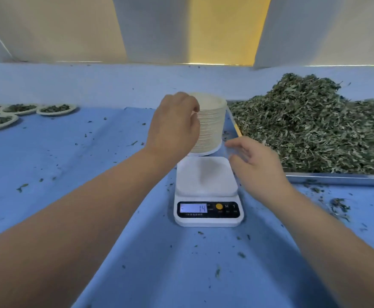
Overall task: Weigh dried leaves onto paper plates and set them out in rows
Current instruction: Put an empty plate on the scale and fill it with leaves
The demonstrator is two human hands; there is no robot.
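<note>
Head camera: A table draped in blue cloth (70,174), creased and flecked with leaf crumbs, runs back to a pale wall under hanging panels of white and yellow. Near the centre of the cloth sits a white plastic scale (207,192), square with rounded corners, its smooth platform bare and its display lit above a yellow button. Just behind it stands a tall stack (212,121) of cream paper plates, their ribbed edges packed tight.

The left hand (175,125) reaches over the scale, fingers curled against the stack's upper left rim and pinching at the top plates (how many it has hold of cannot be told). The right hand (255,161), blurred, hovers over the scale's right edge with fingers spread and loose, holding nothing.

Along the right edge lies a shiny metal tray (337,177), heaped with dried leaves (315,125), grey-green, shredded and wispy. At the far left corner, well apart from the scale, filled plates (56,109) sit in rows, shallow and round, each with a low mound of leaves.
</note>
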